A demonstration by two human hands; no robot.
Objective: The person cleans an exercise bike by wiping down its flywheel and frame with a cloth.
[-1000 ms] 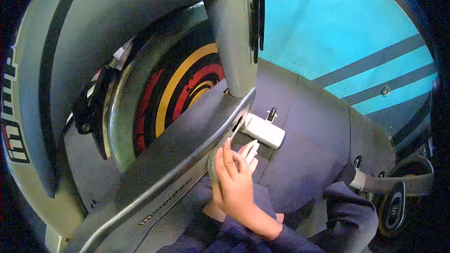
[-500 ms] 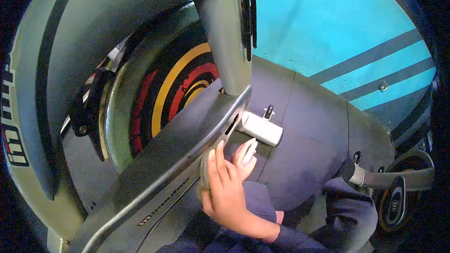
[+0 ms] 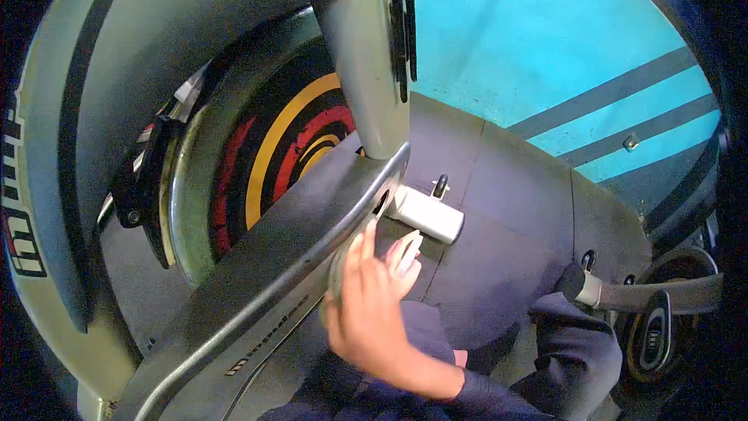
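Observation:
My right hand (image 3: pixel 368 308) reaches in from the lower right, its fingers stretched along the side of a grey exercise bike frame (image 3: pixel 269 265). Under the palm and fingers is a greyish-green cloth (image 3: pixel 333 284), pressed against the frame and mostly covered. Just behind, a second hand, seemingly my left hand (image 3: pixel 407 274), shows only in part. Its fingers are bent around a small white object (image 3: pixel 407 256) whose kind I cannot make out. The lettering on the frame lies below and left of the right hand.
A round flywheel cover (image 3: pixel 304 129) with red and yellow rings is at the left. An upright post (image 3: pixel 370 70) rises from the frame. A white stabiliser foot (image 3: pixel 428 214) rests on dark floor mats (image 3: pixel 506 218). Another machine (image 3: pixel 658 331) stands at the right, before a turquoise floor area (image 3: pixel 545 23).
My right hand has slid slightly up along the frame with the cloth and is a little blurred. The whole view has shifted slightly, moving the scene left.

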